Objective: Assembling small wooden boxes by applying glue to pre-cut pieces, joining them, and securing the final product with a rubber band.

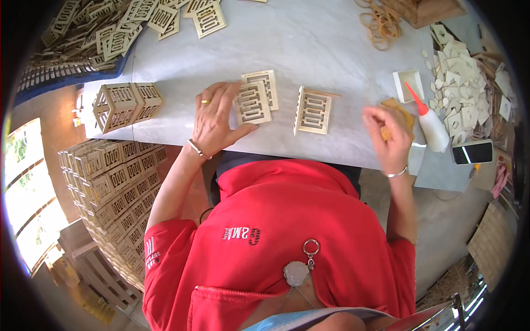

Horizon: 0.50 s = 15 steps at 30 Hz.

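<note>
My left hand (pixel 214 117) lies on the table with its fingers stretched out, the fingertips at the edge of a pale wooden fretwork panel (pixel 254 103). That panel overlaps a second fretwork panel (pixel 271 88) behind it. To their right is a small joined piece (pixel 313 115): one panel lies flat, with thin walls standing along its left and far edges. My right hand (pixel 390 138) is off to the right, its fingers curled together beside a yellow-tan pad (pixel 402 110). What its fingers hold, if anything, is hidden.
A white glue bottle (pixel 433 129) with a red nozzle, a white tray (pixel 407 83) and a phone (pixel 472 152) lie at right, near heaped wooden pieces (pixel 464 83). Rubber bands (pixel 378 27) lie far right. Finished-looking fretwork boxes (pixel 130 103) stand left; more are stacked below (pixel 118 193).
</note>
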### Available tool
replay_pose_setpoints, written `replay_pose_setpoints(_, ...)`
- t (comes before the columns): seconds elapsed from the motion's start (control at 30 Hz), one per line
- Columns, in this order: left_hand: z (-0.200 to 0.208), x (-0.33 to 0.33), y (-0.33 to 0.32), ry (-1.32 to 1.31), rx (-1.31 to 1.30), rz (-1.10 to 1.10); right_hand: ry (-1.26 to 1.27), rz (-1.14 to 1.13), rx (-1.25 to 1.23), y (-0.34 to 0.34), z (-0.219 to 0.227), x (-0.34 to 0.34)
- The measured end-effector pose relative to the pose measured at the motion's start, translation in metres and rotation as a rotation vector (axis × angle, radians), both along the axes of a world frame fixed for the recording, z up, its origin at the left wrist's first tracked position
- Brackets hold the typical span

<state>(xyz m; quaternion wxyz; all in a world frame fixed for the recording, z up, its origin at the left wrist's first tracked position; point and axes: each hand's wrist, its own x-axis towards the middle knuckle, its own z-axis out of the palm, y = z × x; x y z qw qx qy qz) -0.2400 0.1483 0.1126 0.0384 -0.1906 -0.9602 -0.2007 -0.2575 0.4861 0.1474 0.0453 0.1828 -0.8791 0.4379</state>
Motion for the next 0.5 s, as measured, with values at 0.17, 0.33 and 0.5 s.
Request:
replay_pose_setpoints(0.17,0.03,0.003,0.032,0.08,0.254,0.097,-0.408,0.115,-0.396,-0.044,0.006,0.047)
replay_pose_setpoints(0.33,0.044,-0.004,0.099,0.183,0.47,-0.148,-0.466,-0.035,-0.754,-0.06,0.002,0.061)
replay_pose_setpoints(0.5,0.034,-0.019,0.106,0.038,0.599,-0.083,-0.379,-0.362,-0.645,-0.04,-0.005,0.068)
